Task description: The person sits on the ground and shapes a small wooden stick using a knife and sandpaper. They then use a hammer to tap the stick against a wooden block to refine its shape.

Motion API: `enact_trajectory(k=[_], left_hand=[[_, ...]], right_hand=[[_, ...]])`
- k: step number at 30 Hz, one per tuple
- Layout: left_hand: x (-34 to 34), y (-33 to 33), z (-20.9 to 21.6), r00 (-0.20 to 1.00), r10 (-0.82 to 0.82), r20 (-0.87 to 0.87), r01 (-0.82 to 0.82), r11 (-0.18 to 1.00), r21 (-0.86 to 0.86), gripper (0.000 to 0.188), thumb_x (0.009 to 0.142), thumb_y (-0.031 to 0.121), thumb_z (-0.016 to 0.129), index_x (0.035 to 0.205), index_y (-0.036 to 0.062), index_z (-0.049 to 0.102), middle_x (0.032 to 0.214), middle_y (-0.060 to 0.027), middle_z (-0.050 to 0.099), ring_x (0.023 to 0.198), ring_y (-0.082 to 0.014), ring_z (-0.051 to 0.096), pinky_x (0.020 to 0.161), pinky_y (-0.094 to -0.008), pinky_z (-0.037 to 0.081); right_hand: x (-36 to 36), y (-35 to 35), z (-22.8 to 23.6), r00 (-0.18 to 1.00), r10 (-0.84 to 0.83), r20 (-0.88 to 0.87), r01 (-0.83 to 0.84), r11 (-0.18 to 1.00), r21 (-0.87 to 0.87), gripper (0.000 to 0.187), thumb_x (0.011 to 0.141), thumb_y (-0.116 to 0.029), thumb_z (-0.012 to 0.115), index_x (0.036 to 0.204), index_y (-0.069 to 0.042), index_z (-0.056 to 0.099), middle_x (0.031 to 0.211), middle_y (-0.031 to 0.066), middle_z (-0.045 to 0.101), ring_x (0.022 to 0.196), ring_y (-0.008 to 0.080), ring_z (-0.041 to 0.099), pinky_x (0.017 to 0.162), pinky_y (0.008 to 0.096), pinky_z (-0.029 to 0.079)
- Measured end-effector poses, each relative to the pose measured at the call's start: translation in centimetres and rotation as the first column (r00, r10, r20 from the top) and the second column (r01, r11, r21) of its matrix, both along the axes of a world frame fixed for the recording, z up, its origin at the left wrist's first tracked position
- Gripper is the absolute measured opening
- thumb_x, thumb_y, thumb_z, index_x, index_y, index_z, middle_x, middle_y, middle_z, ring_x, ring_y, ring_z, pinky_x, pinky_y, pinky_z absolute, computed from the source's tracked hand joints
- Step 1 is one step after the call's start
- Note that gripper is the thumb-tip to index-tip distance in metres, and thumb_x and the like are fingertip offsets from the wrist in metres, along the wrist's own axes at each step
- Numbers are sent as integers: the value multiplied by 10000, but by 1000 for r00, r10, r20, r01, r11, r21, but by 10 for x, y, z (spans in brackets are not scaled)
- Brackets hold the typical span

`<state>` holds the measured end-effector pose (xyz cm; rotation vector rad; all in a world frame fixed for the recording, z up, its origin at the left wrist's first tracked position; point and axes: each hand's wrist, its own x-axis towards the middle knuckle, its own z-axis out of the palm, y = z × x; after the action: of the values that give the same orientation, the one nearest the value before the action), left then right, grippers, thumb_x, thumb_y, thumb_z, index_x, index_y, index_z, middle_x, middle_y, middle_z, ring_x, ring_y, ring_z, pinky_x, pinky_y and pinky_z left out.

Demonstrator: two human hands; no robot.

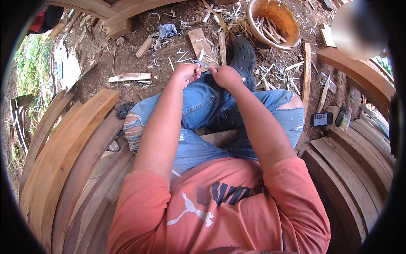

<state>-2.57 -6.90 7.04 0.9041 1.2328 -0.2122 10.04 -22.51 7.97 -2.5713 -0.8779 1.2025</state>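
Note:
Both my hands meet over my lap, in front of my crossed legs in torn blue jeans. My right hand (227,77) is closed round a knife, whose handle the fingers hide. The knife's narrow, bluish-grey blade (200,62) points left, toward my other hand. My left hand (186,74) is closed, with its fingertips pinching a thin pale wood sliver (201,54) close to the blade. Most of the grip on the sliver is hidden. Beyond the hands a flat board (198,39) lies on the dirt, beside my dark clog (243,55).
Wood shavings litter the dirt floor. An orange-brown bucket (292,44) holding slivers stands at the far right, near a crushed can (168,31). Timber stacks rise at left (69,148) and right (338,178). A phone (322,119) lies by my right knee. Someone's blurred shape shows at upper right.

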Motion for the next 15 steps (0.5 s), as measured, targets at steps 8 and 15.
enact_trajectory(k=[8,15], left_hand=[[-1,1,-9,1000,-10,1,9,996,85,193,1072,178,654,1093,3,733,934,-44,708,771,-128,676,698,-282,633],[5,2,-2,1000,-17,7,17,998,63,225,1062,203,679,1115,-10,728,931,-40,696,794,-127,677,740,-300,651]], right_hand=[[-3,15,6,999,-45,-10,45,999,-30,688,1076,-622,484,1137,-18,809,1172,228,780,1149,408,737,983,506,576],[-3,16,-1,998,-66,12,66,998,3,673,1085,-602,475,1130,-22,813,1166,229,780,1145,403,737,986,506,572]])
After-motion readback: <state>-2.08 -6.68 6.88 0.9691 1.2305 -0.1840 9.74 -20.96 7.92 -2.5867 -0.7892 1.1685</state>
